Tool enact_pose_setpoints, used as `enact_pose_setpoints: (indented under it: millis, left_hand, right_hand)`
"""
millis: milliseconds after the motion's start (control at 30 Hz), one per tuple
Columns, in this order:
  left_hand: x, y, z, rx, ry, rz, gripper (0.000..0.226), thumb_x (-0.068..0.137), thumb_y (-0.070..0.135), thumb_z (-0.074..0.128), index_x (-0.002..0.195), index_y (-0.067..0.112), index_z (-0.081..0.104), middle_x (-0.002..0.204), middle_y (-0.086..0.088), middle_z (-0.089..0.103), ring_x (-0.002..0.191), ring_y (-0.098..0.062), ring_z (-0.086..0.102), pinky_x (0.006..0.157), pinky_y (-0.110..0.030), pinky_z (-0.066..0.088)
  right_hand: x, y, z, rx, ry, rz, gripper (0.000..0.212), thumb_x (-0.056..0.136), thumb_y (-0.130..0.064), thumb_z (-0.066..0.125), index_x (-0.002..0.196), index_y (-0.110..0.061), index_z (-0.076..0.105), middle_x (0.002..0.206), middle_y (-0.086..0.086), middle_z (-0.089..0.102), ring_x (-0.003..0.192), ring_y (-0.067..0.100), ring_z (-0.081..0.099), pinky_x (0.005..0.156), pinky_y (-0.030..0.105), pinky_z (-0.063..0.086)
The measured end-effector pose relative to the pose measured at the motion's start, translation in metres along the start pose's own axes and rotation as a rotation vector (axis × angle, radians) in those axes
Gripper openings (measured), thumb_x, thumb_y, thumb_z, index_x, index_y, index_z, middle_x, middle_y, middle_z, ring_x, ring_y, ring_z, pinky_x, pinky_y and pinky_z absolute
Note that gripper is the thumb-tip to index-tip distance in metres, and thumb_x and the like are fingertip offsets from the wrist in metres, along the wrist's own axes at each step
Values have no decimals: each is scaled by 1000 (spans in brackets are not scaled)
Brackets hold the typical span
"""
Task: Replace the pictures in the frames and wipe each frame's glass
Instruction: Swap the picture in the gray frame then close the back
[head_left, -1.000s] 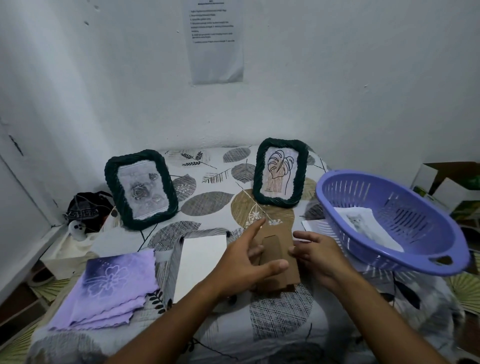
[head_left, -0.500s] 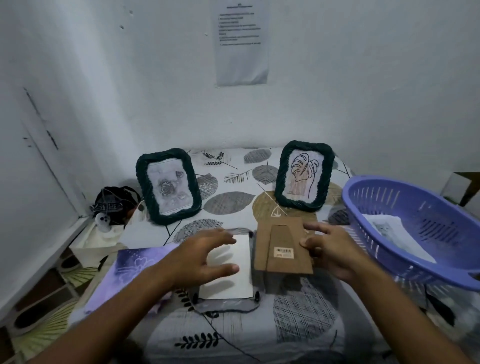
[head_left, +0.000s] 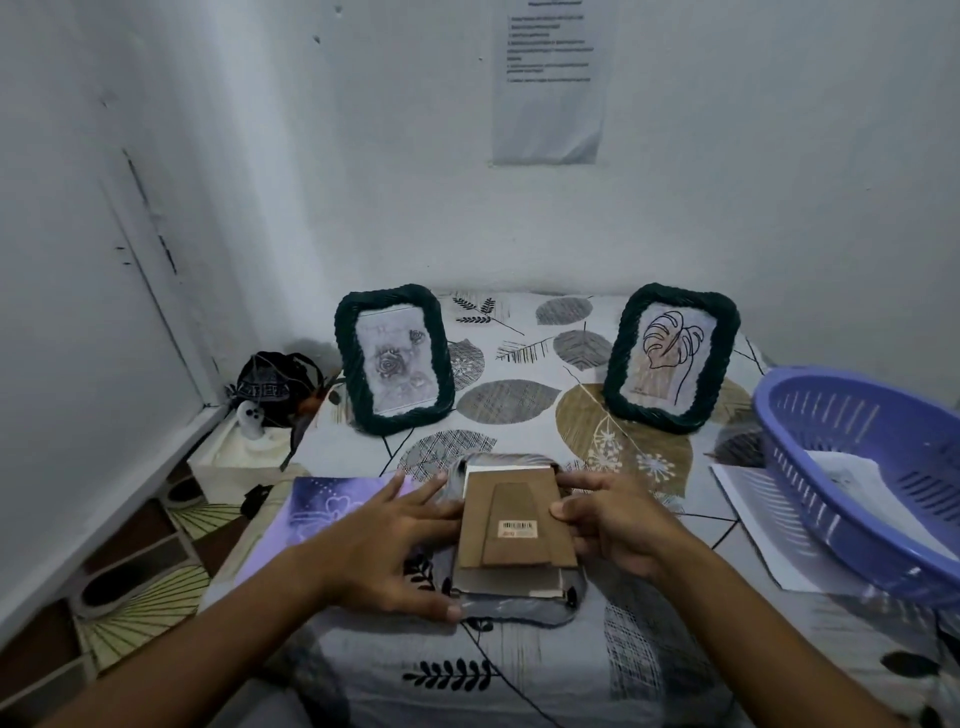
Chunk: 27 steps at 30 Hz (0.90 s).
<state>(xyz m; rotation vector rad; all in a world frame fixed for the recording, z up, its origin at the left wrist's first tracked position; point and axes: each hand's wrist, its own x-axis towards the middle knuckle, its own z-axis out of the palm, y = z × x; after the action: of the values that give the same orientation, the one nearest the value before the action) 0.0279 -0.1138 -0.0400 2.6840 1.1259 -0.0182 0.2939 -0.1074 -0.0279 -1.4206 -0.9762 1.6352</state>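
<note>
Two green frames (head_left: 392, 358) stand finished-looking at the back; a third lies face-down, front centre. The left hand (head_left: 384, 540) rests beside it, fingers spread, while the right hand (head_left: 608, 519) pinches its cardboard backing (head_left: 514, 525), not yet seated

Two bare forearms, no sleeves, left hand (head_left: 387, 540), right hand (head_left: 615, 525)

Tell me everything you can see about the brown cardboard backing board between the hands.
The brown cardboard backing board is a flat, matte rectangle with a narrower tapered stand flap down its middle, bearing a small barcode sticker. It lies face-down on the white sheet inside the face-down frame on the leaf-print tablecloth, slightly askew so white shows at its top and bottom edges. The left hand touches its left edge with straight fingers; the right hand pinches its right edge.
</note>
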Motion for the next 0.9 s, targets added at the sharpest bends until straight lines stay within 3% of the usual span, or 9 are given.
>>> enact_pose_setpoints:
  millis: [167, 600, 733, 833, 900]
  left_hand:
    - [-1, -2, 4, -13, 33, 7, 82, 78, 78, 48, 148, 47, 18, 156, 26, -1, 143, -4, -21, 115, -44, -17]
    - [1, -6, 6, -26, 57, 24, 84, 76, 80, 49, 147, 45, 22, 157, 23, 4, 144, -4, -19, 115, -49, -15]
    - [1, -5, 3, -27, 65, 12, 90, 72, 84, 44, 148, 38, 29, 157, 19, 12, 145, -4, -13, 116, -42, -15]
    - [1, -2, -4, -139, 227, -47, 98, 65, 89, 42, 141, 26, 46, 147, 17, 32, 141, 4, 6, 120, -30, -4]
    - [1, -2, -7, -216, 319, -75, 98, 62, 89, 45, 138, 28, 48, 138, 23, 33, 135, 9, 15, 117, -22, 2]
  right_hand:
    - [1, 0, 4, -4, -9, 20, 40, 83, 16, 55, 115, -8, 56, 86, 19, 68, 58, 24, 66, 47, 29, 56]
    - [-2, -6, 8, -39, 28, 32, 58, 83, 19, 54, 135, -5, 47, 82, 18, 64, 57, 23, 59, 40, 26, 51]
    - [-1, -7, 8, -71, 41, 38, 57, 82, 19, 54, 134, -5, 49, 76, 17, 64, 51, 20, 59, 38, 24, 49]
    - [-1, -7, 8, -109, 45, 38, 57, 83, 19, 54, 134, -5, 48, 74, 15, 63, 46, 17, 59, 39, 24, 49]
    - [-3, -9, 8, -138, 45, 38, 57, 83, 18, 55, 135, -5, 48, 75, 15, 63, 48, 18, 59, 40, 25, 50]
